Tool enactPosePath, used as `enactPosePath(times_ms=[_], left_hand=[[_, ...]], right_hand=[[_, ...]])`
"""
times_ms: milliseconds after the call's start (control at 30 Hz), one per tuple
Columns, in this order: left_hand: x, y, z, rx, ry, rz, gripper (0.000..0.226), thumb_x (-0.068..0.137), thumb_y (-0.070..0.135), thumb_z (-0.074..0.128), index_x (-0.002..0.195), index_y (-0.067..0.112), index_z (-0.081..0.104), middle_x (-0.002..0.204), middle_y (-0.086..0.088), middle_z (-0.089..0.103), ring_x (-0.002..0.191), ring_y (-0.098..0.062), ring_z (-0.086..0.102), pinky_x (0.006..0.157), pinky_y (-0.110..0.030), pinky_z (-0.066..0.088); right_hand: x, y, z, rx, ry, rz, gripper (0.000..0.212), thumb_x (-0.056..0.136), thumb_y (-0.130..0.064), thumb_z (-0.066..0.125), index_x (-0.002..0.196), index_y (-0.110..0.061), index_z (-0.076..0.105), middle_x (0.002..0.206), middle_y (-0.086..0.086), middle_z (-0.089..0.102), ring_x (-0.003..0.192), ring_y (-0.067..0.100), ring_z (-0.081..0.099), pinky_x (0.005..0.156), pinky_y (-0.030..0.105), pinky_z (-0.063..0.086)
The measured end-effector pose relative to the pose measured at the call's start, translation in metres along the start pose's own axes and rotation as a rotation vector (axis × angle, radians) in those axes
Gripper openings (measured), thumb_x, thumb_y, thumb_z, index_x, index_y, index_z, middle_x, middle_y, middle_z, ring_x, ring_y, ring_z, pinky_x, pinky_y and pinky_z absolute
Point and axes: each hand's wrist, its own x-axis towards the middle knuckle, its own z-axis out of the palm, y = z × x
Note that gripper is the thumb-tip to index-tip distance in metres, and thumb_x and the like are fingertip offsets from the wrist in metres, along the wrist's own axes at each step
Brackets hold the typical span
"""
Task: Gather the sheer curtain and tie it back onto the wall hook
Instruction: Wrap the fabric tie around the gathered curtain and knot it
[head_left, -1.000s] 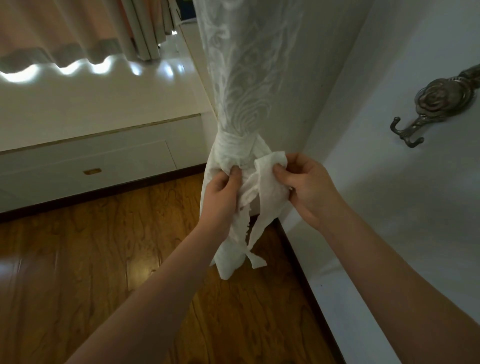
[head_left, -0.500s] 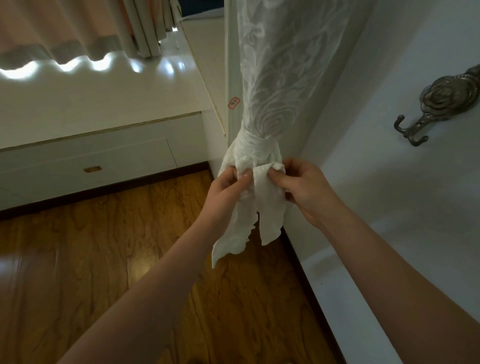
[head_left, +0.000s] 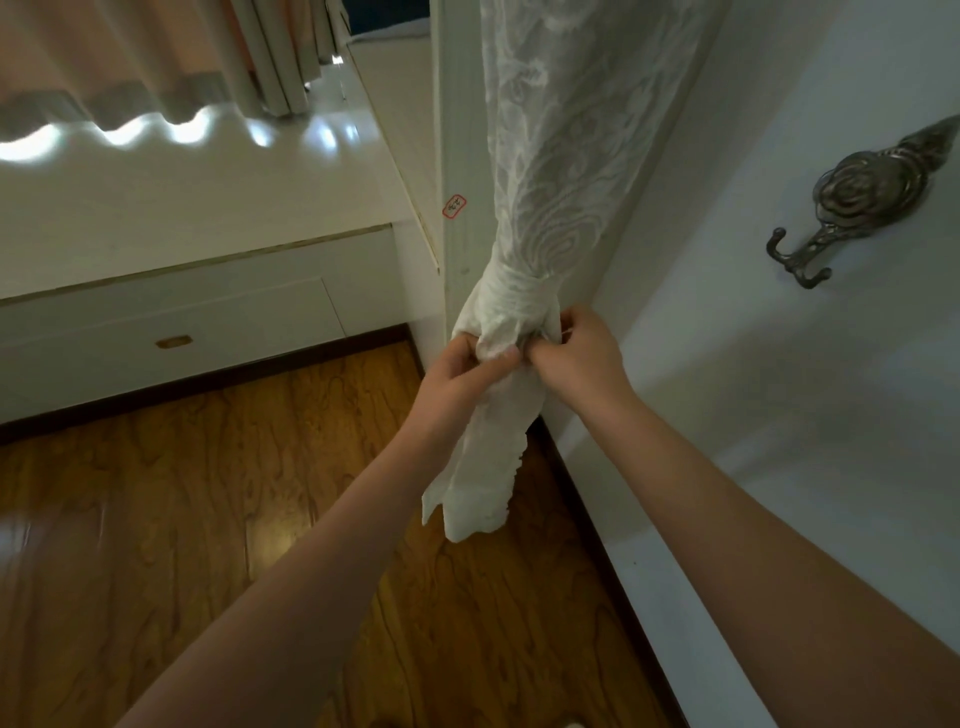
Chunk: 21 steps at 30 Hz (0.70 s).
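The white patterned sheer curtain (head_left: 566, 156) hangs gathered into a narrow bundle beside the wall corner. A white fabric tie-back (head_left: 511, 306) wraps its lower end, and loose tails (head_left: 480, 467) hang below. My left hand (head_left: 462, 369) pinches the fabric at the knot from the left. My right hand (head_left: 576, 353) grips the same knot from the right. The two hands almost touch. A dark metal wall hook (head_left: 852, 208) with a rose ornament is fixed on the white wall, well to the right of the curtain and above my hands.
A white window-seat platform with a drawer (head_left: 171, 322) lies to the left. Pinkish drapes (head_left: 130, 57) hang at the far left top. A white door frame post (head_left: 457, 156) stands just behind the curtain. Wooden floor (head_left: 208, 493) lies below, with a dark baseboard along the wall.
The curtain bundle and both hands have shifted right and slightly up in view. My hands have closed in on the knot, and the loose tails now hang straight down together.
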Motion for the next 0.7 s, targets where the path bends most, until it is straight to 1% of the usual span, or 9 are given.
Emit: enactPosePath(times_ms=[133,200,233,300,367,433,500,600,700], left_hand=[[-0.001,0.000,0.010,0.093,0.073,0.048,0.035,0.085,0.032,0.067,0.117,0.021,0.061,0.107,0.000,0.070,0.098,-0.014,0.068,0.087,-0.042,0.057],[0.000,-0.001,0.012,0.095,0.104,0.049,0.032,0.085,0.030,0.066,0.115,0.022,0.062,0.104,0.001,0.071,0.095,-0.013,0.069,0.085,-0.042,0.058],[0.000,-0.001,0.012,0.093,0.106,0.043,0.033,0.083,0.029,0.067,0.114,0.022,0.062,0.102,0.001,0.071,0.094,-0.013,0.070,0.085,-0.043,0.058],[0.001,-0.002,0.012,0.127,0.102,0.040,0.037,0.077,0.031,0.068,0.112,0.023,0.062,0.101,0.001,0.071,0.094,-0.015,0.069,0.084,-0.045,0.058],[0.002,-0.002,0.011,0.184,0.094,0.032,0.044,0.071,0.037,0.068,0.113,0.027,0.060,0.102,0.003,0.070,0.096,-0.015,0.068,0.085,-0.045,0.057],[0.001,0.000,0.009,0.201,0.082,0.010,0.047,0.069,0.039,0.067,0.114,0.028,0.059,0.104,0.004,0.069,0.098,-0.014,0.066,0.087,-0.045,0.056],[0.001,0.001,0.007,0.210,0.097,-0.014,0.046,0.067,0.042,0.066,0.109,0.026,0.061,0.104,0.000,0.069,0.098,-0.018,0.067,0.088,-0.046,0.056],[0.002,0.004,0.007,0.213,0.113,-0.012,0.037,0.073,0.034,0.065,0.108,0.022,0.062,0.101,-0.002,0.070,0.096,-0.020,0.067,0.086,-0.045,0.056],[0.003,0.004,0.009,0.192,0.105,0.003,0.038,0.082,0.019,0.066,0.119,0.024,0.058,0.101,0.003,0.069,0.092,-0.013,0.067,0.074,-0.028,0.057]], right_hand=[[-0.004,0.006,-0.007,0.168,-0.073,0.091,0.017,0.081,-0.021,0.060,0.093,-0.011,0.053,0.085,0.005,0.059,0.075,0.019,0.059,0.059,0.029,0.049],[-0.010,0.011,-0.012,0.293,-0.173,0.100,0.025,0.079,-0.022,0.063,0.099,-0.010,0.054,0.097,0.008,0.062,0.086,0.023,0.064,0.072,0.036,0.057],[-0.012,0.014,-0.014,0.342,-0.212,0.090,0.030,0.076,-0.021,0.064,0.102,-0.010,0.054,0.101,0.009,0.063,0.092,0.025,0.065,0.080,0.041,0.057],[-0.016,0.020,-0.018,0.449,-0.278,0.066,0.034,0.071,-0.015,0.063,0.103,-0.009,0.054,0.102,0.010,0.062,0.097,0.026,0.064,0.086,0.044,0.056],[-0.019,0.024,-0.021,0.594,-0.357,0.074,0.033,0.069,-0.009,0.058,0.101,-0.004,0.055,0.098,0.012,0.061,0.094,0.026,0.063,0.085,0.042,0.052],[-0.019,0.026,-0.024,0.745,-0.419,0.092,0.032,0.075,-0.010,0.055,0.103,0.004,0.058,0.097,0.015,0.062,0.092,0.026,0.061,0.083,0.040,0.050],[-0.019,0.025,-0.026,0.826,-0.382,0.119,0.025,0.087,-0.011,0.049,0.103,0.005,0.062,0.097,0.017,0.063,0.091,0.026,0.060,0.080,0.037,0.049],[-0.018,0.024,-0.026,0.726,-0.331,0.087,0.023,0.095,-0.009,0.046,0.094,0.001,0.066,0.088,0.012,0.066,0.082,0.022,0.062,0.072,0.034,0.051],[-0.018,0.019,-0.021,0.567,-0.348,0.029,0.015,0.093,-0.007,0.052,0.100,-0.004,0.066,0.087,0.010,0.067,0.080,0.023,0.063,0.074,0.040,0.054]])
